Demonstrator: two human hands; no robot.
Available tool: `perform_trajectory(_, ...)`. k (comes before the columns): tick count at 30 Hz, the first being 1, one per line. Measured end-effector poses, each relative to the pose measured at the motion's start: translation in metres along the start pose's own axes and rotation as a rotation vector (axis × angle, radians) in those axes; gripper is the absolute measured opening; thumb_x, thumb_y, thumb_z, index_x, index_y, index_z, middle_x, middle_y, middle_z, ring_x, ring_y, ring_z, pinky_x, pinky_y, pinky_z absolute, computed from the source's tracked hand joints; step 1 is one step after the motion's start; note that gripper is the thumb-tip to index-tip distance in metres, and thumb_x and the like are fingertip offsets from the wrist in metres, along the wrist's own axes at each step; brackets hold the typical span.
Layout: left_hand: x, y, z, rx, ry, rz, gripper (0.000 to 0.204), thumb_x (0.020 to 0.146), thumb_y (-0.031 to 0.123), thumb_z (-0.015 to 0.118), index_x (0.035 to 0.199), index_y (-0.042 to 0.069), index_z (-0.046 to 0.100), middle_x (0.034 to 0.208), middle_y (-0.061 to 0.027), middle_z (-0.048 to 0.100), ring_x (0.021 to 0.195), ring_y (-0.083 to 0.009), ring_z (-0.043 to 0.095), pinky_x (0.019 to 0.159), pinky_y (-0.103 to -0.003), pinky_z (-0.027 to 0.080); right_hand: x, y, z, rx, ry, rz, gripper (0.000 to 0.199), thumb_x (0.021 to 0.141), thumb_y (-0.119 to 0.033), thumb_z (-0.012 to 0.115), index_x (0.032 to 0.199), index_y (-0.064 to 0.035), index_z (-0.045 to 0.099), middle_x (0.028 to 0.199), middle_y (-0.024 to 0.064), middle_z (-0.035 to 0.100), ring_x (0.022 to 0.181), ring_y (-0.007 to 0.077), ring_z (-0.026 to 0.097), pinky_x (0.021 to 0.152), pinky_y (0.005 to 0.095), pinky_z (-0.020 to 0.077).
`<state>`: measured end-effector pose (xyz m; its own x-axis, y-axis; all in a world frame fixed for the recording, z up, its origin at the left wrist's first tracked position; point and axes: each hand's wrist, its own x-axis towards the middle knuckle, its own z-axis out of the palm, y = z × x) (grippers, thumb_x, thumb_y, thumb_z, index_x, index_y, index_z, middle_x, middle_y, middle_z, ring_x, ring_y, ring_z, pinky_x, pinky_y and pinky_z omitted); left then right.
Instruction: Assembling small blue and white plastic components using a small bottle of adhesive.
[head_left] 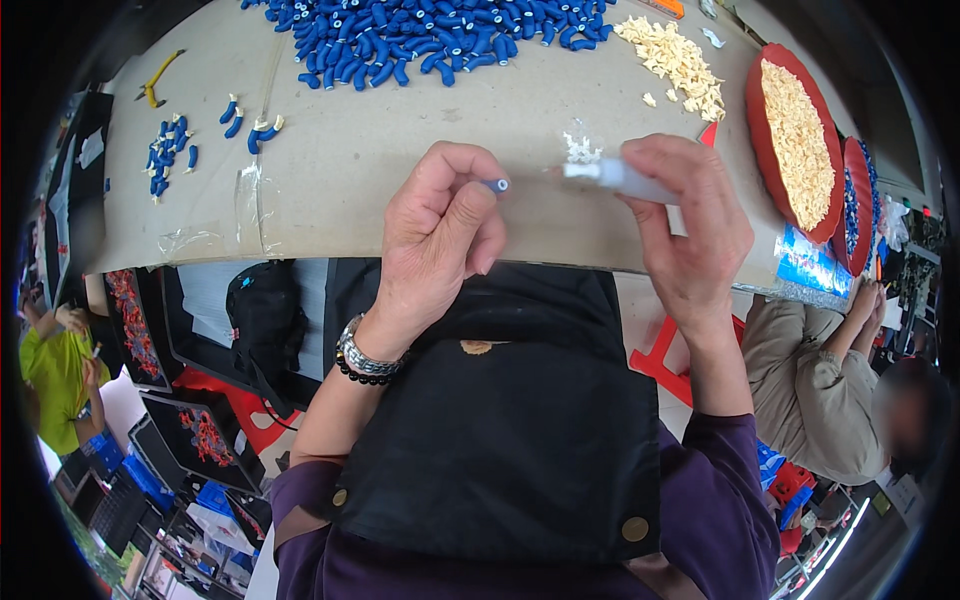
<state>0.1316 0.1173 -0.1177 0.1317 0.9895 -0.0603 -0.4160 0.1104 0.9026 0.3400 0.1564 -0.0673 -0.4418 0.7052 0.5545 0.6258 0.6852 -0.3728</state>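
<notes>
Between the thumb and fingers of my left hand (440, 220) is a short blue tube piece (497, 186), its pale hollow end turned toward the right. My right hand (695, 215) grips a small translucent bottle (635, 182) with a white nozzle, blurred by motion. The nozzle points left at the tube piece, and a gap lies between them. Both hands are above the near edge of the table. Behind the bottle, small white bits (582, 148) lie on the tabletop.
A heap of blue tube pieces (420, 35) fills the far middle. Cream-coloured small parts (675, 65) lie at the far right, beside a red tray (760, 130) of more. On the left are joined blue-and-cream pieces (165, 155) and yellow-handled pliers (155, 80). A co-worker (820, 370) sits at right.
</notes>
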Motion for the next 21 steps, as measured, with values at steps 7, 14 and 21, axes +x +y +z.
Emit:
perform_trajectory(7, -0.002, 0.002, 0.001, -0.018, 0.040, -0.036, 0.010, 0.099, 0.013, 0.047, 0.100, 0.003, 0.050, 0.078, -0.0004, 0.051, 0.049, -0.0028, 0.043, 0.041, -0.017, 0.028, 0.010, 0.041, -0.019, 0.590, 0.213, 0.695, 0.027, 0.080, 0.009, 0.059, 0.100, -0.0075, 0.049, 0.088, 0.0046, 0.053, 0.084, 0.0192, 0.065, 0.063, 0.0253, 0.0534)
perform_trajectory(14, -0.002, 0.001, -0.004, 0.006, -0.038, -0.037, 0.013, 0.099, 0.017, 0.048, 0.101, 0.004, 0.048, 0.092, -0.0040, 0.054, 0.049, -0.0055, 0.043, 0.044, -0.018, 0.032, 0.024, 0.066, -0.012, -0.207, -0.142, 0.431, 0.025, 0.072, -0.021, 0.076, 0.087, -0.0058, 0.066, 0.082, 0.0146, 0.066, 0.075, 0.0306, 0.064, 0.065, 0.0411, 0.0490)
perform_trajectory(21, -0.001, -0.001, -0.002, 0.001, -0.029, -0.016, 0.014, 0.098, 0.016, 0.050, 0.099, 0.003, 0.051, 0.082, -0.0005, 0.052, 0.049, -0.0030, 0.044, 0.041, -0.017, 0.028, 0.050, 0.068, -0.005, -0.375, -0.425, 0.472, 0.028, 0.070, -0.026, 0.077, 0.088, -0.0065, 0.069, 0.075, 0.0150, 0.067, 0.076, 0.0314, 0.066, 0.067, 0.0412, 0.0506)
